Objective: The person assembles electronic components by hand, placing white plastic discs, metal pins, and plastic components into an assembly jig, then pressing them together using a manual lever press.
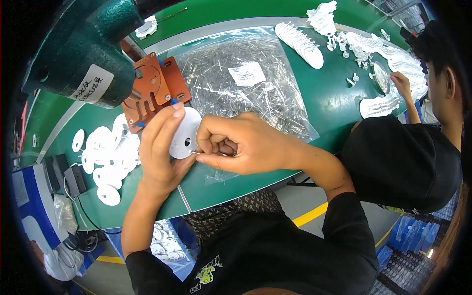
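Note:
My left hand [161,145] grips a white plastic disc [186,132] by its edge, fingers behind and along its left side. The disc is tilted and has a dark hole near its middle. In a pinch at the disc's lower right, my right hand [246,142] holds a thin metal pin [194,152]. The pin's tip meets or nearly meets the disc; I cannot tell whether it sits in a hole. Just beyond my left hand is an orange-brown metal fixture [147,88] under a dark green press [83,54].
A clear plastic bag [236,64] full of metal pins lies beyond my hands. Loose white discs [110,152] are piled at left, and a row of discs [300,44] stands at the back. A co-worker's hand [401,83] is at right near white parts. A blue bin [169,246] sits below the table.

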Demonstrator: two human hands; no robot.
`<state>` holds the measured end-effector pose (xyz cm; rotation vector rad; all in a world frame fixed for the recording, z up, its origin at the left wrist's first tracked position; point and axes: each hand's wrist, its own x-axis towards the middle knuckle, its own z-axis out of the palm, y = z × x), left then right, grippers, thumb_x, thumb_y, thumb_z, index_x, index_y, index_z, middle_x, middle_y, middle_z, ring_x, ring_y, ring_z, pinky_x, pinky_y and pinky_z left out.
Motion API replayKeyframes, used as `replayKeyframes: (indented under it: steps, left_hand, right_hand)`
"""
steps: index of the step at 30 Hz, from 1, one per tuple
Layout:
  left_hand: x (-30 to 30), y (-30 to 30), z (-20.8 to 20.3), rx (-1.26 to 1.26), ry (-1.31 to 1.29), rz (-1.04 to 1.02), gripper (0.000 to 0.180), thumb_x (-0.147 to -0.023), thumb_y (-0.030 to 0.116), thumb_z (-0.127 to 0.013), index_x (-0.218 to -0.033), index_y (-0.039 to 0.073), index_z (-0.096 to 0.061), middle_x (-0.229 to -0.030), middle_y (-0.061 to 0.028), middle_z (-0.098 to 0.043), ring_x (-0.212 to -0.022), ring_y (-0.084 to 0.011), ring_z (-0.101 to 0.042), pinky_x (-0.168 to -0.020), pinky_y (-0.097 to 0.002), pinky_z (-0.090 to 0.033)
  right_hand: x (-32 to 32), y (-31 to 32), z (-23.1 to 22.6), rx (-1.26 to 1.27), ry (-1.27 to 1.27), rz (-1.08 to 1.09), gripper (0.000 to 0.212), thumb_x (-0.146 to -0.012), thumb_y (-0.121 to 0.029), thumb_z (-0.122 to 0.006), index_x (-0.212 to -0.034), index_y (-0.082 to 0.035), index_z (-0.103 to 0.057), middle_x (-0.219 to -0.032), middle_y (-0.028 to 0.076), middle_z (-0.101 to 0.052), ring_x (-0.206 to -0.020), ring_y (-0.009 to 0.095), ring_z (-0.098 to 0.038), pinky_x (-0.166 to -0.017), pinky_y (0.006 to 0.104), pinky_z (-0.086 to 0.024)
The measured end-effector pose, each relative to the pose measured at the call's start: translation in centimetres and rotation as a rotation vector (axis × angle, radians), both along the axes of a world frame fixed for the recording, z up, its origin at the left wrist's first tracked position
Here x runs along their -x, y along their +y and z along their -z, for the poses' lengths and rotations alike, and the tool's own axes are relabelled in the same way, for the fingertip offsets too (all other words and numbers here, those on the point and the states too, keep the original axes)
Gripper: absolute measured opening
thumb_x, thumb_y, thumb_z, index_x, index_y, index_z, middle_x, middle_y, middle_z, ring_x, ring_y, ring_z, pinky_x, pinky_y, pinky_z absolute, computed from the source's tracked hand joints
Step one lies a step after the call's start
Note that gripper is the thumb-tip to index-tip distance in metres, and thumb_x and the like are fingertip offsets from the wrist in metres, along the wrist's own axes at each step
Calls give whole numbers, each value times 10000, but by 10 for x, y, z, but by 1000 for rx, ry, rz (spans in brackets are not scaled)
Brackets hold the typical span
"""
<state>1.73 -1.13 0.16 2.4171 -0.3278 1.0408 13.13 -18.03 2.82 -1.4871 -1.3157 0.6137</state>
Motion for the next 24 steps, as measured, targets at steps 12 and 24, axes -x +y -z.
replayKeyframes:
  steps: [12, 24]
  left_hand:
    - [-2, -9, -7, 38, 34, -52, 751, -597, 70, -826, -1274, 14, -506, -1195, -180, -572, -985, -325, -608, -829, -392, -495]
    - [18, 31, -15, -56, -89, -102, 525, -662, 323, -836, -1037, 39, -604, -1102, -209, -621, -933, -346, -620, -821, -429, -484]
  right_hand:
    - [12, 6, 24, -375, -469, 117, 277, -778, -191, -728, -938, -72, -535, -747, 79, -592, -619, 241, -609, -527, 345, -464]
    - [-3, 8, 15, -509, -390, 265, 305, -708, -4, -708, -996, -37, -614, -687, 55, -597, -523, 158, -568, -450, 260, -430]
